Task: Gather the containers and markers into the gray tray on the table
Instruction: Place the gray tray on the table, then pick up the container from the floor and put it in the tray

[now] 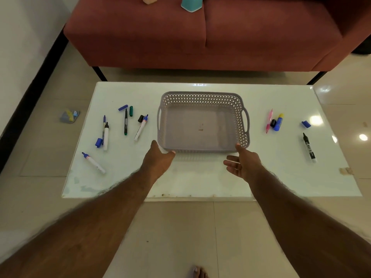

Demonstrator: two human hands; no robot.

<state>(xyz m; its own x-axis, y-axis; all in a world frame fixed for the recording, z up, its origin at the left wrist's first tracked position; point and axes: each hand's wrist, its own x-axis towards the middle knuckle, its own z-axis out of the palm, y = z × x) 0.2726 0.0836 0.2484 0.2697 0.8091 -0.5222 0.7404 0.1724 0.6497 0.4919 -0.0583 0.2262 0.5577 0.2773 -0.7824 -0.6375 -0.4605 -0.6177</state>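
Note:
An empty gray lattice tray [202, 97] sits mid-table. My left hand [158, 160] touches its near left corner, with fingers straight along the side and thumb at the front wall. My right hand [244, 164] is spread beside the near right corner, and its thumb tip touches the rim. Several markers lie to the left, among them a white marker [93, 162], a black-green pen [125, 122] and a blue-tipped marker [141, 127]. On the right are a pink pen [269, 121], a blue marker with a yellow cap [279, 122] and a black marker [309, 147]. A teal container [191, 4] and a peach container [149, 0] stand on the sofa.
Loose caps lie among the markers: a blue cap [123, 107], a green cap [131, 111] and another blue cap [306, 124]. The red sofa [200, 41] stands behind the white table [200, 181]. A small gray object [69, 116] lies on the floor at left.

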